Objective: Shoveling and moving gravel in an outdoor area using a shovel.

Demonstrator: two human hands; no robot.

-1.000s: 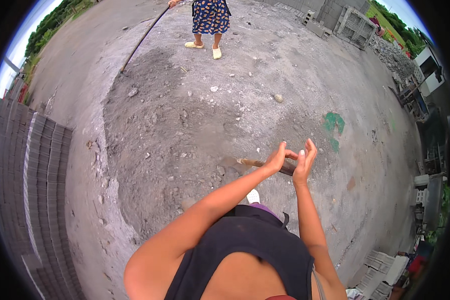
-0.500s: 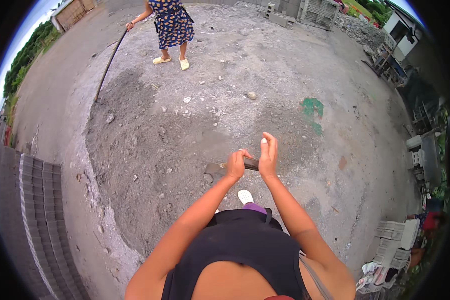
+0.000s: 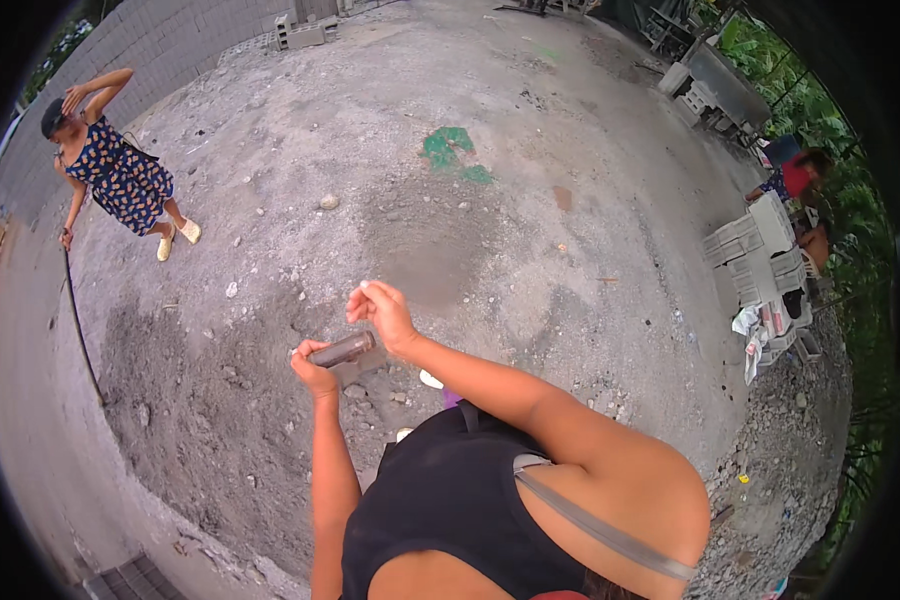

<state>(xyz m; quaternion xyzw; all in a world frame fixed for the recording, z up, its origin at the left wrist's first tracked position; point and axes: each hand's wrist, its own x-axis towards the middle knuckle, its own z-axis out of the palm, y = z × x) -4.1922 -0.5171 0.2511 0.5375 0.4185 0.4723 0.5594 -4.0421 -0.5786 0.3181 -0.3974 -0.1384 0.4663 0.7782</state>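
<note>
My left hand is closed around a dark, worn tool handle, whose thick end points toward my right hand. The handle is seen nearly end-on, and its far end is hidden, so I cannot tell the tool's kind. My right hand is raised just above and to the right of the handle, apart from it, with its fingers loosely spread and nothing in them. Beneath both hands lies a spread of dark grey, gravelly sand.
At the left a person in a patterned dress grips a long pole that touches the sand's edge. Another person is by stacked concrete blocks at the right. A block wall runs behind; a green patch marks the ground.
My view has swung to the right. My right hand has come away from the handle's end and lifted above it; my left still holds on. The person with the pole has raised one hand to their head.
</note>
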